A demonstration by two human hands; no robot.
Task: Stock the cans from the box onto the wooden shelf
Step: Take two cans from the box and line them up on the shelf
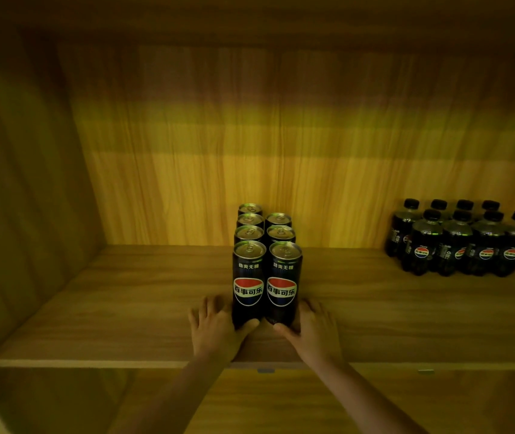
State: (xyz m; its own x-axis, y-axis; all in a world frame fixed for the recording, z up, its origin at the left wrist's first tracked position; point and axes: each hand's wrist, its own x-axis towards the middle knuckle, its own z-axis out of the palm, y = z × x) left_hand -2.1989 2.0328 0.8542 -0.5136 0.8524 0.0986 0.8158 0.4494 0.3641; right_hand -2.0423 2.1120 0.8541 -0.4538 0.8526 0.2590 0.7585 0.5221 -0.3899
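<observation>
Left hand (215, 324) lies on the wooden shelf (109, 308), its fingers fairly straight along the outer side of the front left can (249, 283) and its thumb touching the can's base. Right hand (315, 327) mirrors it at the front right can (282, 285). Neither hand wraps a can. These two head the cans (264, 228), which stand upright in two touching columns running back toward the rear panel. Well apart at the right stands a cluster of dark bottles (459, 242).

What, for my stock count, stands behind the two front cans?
Behind the front left can three more cans stand in a row; behind the front right can, two. Only their tops show; the bodies are covered.
</observation>
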